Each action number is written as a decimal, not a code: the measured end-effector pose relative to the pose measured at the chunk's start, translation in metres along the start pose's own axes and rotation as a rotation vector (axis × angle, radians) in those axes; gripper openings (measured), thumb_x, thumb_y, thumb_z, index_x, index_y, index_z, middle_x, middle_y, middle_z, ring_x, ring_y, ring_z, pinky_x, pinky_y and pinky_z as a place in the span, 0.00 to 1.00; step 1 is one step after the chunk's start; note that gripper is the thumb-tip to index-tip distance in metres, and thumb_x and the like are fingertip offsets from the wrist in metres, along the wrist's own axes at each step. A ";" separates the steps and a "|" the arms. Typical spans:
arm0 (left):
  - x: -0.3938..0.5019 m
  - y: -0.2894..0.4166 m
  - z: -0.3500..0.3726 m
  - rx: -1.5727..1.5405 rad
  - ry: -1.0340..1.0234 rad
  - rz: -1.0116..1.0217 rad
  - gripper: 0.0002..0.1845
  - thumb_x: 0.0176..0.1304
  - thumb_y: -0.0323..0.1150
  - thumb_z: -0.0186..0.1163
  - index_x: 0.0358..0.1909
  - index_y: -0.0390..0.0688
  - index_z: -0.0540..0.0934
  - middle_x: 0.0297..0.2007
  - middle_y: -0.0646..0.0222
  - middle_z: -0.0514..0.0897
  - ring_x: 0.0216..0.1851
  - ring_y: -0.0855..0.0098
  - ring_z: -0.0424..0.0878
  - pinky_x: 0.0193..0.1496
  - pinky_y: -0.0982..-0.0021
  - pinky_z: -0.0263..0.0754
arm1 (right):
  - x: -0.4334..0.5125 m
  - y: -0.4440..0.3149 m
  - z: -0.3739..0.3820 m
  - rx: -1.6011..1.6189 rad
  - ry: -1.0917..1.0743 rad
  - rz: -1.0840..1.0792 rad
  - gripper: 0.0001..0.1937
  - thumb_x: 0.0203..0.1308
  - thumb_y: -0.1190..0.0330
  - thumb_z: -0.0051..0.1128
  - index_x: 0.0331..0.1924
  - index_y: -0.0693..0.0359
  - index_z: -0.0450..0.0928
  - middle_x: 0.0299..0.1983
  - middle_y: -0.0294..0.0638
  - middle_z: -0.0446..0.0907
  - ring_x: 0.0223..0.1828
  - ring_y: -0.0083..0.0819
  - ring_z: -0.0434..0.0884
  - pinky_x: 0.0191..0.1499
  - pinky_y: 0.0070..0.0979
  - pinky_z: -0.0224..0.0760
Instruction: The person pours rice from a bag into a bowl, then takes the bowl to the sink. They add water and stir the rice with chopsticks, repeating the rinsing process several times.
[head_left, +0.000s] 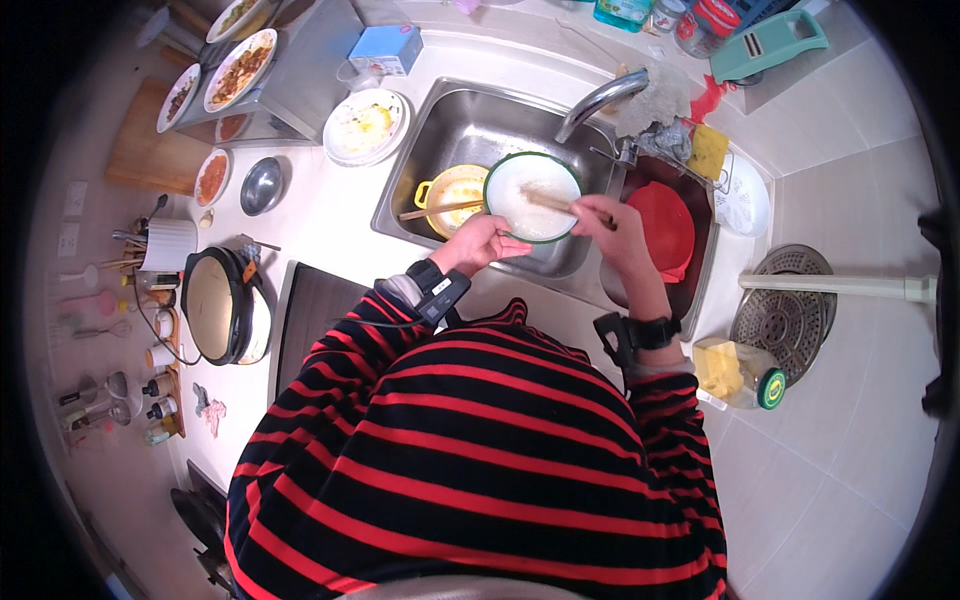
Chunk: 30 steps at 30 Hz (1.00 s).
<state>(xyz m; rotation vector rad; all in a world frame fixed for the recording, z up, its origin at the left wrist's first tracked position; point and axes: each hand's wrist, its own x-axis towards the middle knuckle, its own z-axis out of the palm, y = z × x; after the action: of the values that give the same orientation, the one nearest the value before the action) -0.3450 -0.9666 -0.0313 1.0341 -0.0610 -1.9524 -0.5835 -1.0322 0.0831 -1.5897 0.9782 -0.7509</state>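
Note:
Over the left basin of the steel sink (480, 135), my left hand (480, 244) grips the lower rim of a white bowl (525, 169) with a green edge. Whitish liquid appears to lie in this bowl. My right hand (607, 225) is closed around a slim wooden utensil (551, 201); its far end is inside the bowl and too blurred to name. Partly hidden behind the bowl, a yellow pot (465, 180) with side handles stands in the basin, stained inside. A wooden stick (439, 211) lies across it.
A chrome faucet (600, 101) arches over the basin from behind. The right basin holds a red plastic basin (660, 225). Left of the sink are stacked dirty plates (360, 127), a metal bowl (262, 186) and a round electric griddle (214, 304). A jar (739, 371) lies at right.

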 end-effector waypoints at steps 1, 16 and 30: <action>0.001 0.001 -0.002 -0.004 0.006 -0.002 0.21 0.57 0.21 0.45 0.53 0.23 0.61 0.42 0.37 0.76 0.42 0.43 0.79 0.51 0.51 0.75 | -0.001 -0.001 0.000 0.029 -0.144 0.045 0.09 0.61 0.69 0.55 0.37 0.68 0.80 0.27 0.35 0.80 0.25 0.19 0.78 0.30 0.15 0.71; 0.010 0.005 0.000 -0.045 0.026 -0.050 0.20 0.55 0.22 0.45 0.50 0.23 0.64 0.39 0.37 0.77 0.41 0.43 0.79 0.49 0.48 0.76 | -0.004 -0.004 0.001 -0.045 0.073 -0.061 0.09 0.59 0.69 0.56 0.37 0.68 0.80 0.24 0.34 0.79 0.22 0.17 0.76 0.27 0.15 0.68; 0.016 0.017 0.010 0.022 0.041 -0.016 0.18 0.57 0.21 0.42 0.49 0.20 0.61 0.44 0.36 0.74 0.45 0.41 0.77 0.54 0.48 0.73 | -0.001 -0.003 -0.004 -0.249 0.208 0.125 0.09 0.60 0.67 0.55 0.36 0.65 0.81 0.23 0.34 0.78 0.20 0.17 0.75 0.25 0.15 0.65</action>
<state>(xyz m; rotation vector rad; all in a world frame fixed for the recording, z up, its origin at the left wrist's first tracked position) -0.3443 -0.9915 -0.0278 1.0915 -0.0513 -1.9486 -0.5867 -1.0331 0.0870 -1.6671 1.3538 -0.7391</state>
